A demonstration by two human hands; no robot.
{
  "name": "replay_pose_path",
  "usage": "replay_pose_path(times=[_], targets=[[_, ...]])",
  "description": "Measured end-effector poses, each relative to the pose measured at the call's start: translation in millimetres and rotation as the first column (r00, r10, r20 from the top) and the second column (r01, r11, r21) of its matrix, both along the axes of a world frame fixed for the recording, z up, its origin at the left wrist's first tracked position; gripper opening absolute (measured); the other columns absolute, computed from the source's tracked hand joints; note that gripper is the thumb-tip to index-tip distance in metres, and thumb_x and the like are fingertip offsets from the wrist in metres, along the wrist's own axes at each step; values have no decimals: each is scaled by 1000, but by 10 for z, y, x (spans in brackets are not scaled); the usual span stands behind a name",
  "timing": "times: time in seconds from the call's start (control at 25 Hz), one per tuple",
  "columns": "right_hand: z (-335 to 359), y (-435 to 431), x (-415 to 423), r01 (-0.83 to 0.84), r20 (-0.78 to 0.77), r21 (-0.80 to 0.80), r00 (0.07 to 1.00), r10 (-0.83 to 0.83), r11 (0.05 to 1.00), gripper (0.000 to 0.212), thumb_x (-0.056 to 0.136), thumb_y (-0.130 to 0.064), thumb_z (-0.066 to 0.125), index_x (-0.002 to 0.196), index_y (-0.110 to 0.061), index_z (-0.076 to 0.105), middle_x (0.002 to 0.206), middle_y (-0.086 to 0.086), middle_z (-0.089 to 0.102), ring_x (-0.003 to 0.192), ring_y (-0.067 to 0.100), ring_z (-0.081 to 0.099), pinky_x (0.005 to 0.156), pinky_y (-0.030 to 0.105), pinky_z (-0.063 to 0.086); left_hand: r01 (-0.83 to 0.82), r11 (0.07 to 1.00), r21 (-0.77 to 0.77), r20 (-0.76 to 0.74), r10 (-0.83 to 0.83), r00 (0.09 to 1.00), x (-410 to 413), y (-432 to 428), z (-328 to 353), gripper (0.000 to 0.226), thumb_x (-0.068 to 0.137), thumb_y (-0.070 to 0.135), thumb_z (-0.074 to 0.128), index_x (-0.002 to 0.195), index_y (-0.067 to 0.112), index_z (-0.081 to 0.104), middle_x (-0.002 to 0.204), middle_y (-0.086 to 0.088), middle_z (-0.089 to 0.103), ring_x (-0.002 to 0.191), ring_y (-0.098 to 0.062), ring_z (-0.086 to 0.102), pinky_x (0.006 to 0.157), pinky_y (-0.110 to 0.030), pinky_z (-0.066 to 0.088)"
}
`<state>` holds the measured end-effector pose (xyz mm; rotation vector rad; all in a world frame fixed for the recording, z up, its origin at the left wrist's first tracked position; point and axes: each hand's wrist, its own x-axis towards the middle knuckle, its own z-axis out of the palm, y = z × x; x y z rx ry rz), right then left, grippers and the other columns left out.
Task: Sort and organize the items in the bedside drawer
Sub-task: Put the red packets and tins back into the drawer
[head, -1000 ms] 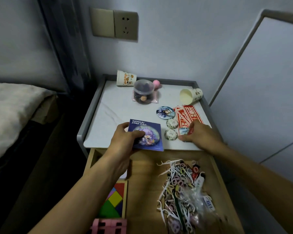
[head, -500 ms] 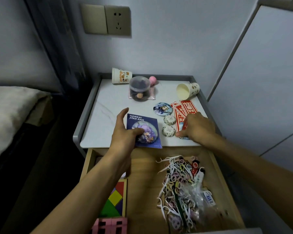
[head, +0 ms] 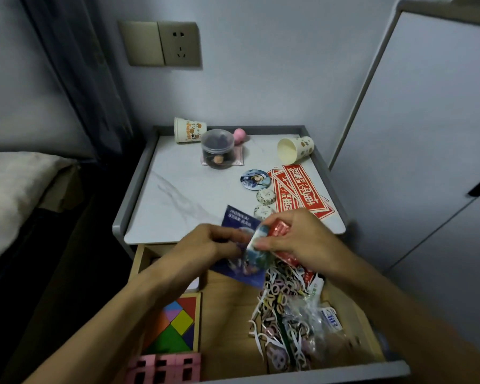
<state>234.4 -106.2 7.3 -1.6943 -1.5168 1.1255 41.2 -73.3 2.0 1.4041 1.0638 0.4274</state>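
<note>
My left hand (head: 205, 243) grips a dark blue badge card (head: 237, 220), lifted above the front edge of the nightstand top (head: 183, 189) and the open wooden drawer (head: 227, 314). My right hand (head: 297, 239) holds a small blue-and-white card and a red packet (head: 279, 230) against the blue card. The drawer holds a heap of floss picks (head: 277, 309), a clear plastic bag (head: 313, 320), a coloured tangram puzzle (head: 175, 325) and a pink plastic piece (head: 164, 370).
On the nightstand lie red paper strips (head: 302, 189), a round picture badge (head: 255, 178), two floral round badges (head: 266, 195), a clear jar (head: 217, 152), a pink ball (head: 240, 134) and two tipped paper cups (head: 189, 130) (head: 295, 148). A bed (head: 14, 195) is left, a white cabinet (head: 427, 134) right.
Both hands lifted off the nightstand top and came together above the drawer front. The left raised the blue card; the right picked up a small card and a red packet.
</note>
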Motion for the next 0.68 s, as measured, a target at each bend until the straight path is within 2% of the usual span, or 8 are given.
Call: replay_pose_path(times=[0.08,0.16,0.28,0.36,0.44,0.52,0.6,0.68], targets=[[-66,-59,-154,-23,-46,16,999,24,1000,21,76,-26,81,95,-23,73,89,-5,74,80,6,69,68,21,56,55,998,3,-62,-55,997,-117,-116,38,17,82,14,67,91,22,80,83,1,76,74,-12,71,71,-23,55],[-124,-59,-329,-96,-35,30,995,97,995,22,78,-30,80,98,-24,73,91,-8,74,83,2,68,75,24,56,13,1000,24,-102,-10,995,-268,-191,30,4,80,18,77,82,19,80,85,-3,77,82,-20,72,81,-33,56],[-239,-56,-556,-149,8,57,989,149,987,21,82,-34,75,102,-26,73,95,-10,72,88,-1,66,80,25,53,-126,992,4,-108,126,986,-506,-225,-77,18,80,9,77,63,16,77,75,-8,75,68,-20,70,65,-26,55],[-299,-19,-618,-52,-43,97,997,56,994,16,85,-32,72,97,-23,74,91,-6,73,83,3,68,77,27,54,-228,969,-96,-72,221,973,-634,-222,-138,21,78,5,76,59,12,74,71,-12,73,59,-18,67,56,-22,51],[-296,0,-592,95,-192,117,979,-72,988,14,82,-28,73,89,-16,75,82,1,74,78,14,70,71,30,54,-277,948,-158,-66,269,961,-690,-169,-194,21,78,7,76,58,10,71,72,-16,72,59,-20,65,56,-22,50],[-281,52,-583,157,-313,229,947,-80,961,17,72,-27,74,83,-15,77,84,1,71,84,18,68,72,26,54,-295,937,-187,-38,293,955,-720,-87,-242,20,78,8,75,59,9,71,76,-18,72,63,-22,66,63,-25,52],[-296,99,-622,85,-293,370,956,30,925,20,65,-32,75,81,-20,79,90,-6,62,93,11,60,75,19,51,-323,909,-265,21,340,940,-701,-37,-252,10,79,5,73,69,3,74,84,-21,73,68,-25,69,72,-31,55],[-368,118,-670,-43,-161,454,978,130,890,19,68,-42,78,82,-29,80,91,-15,54,98,9,53,78,21,49,-322,886,-333,70,364,929,-689,-24,-239,9,82,2,69,83,-5,74,88,-23,73,72,-26,70,75,-31,56]])
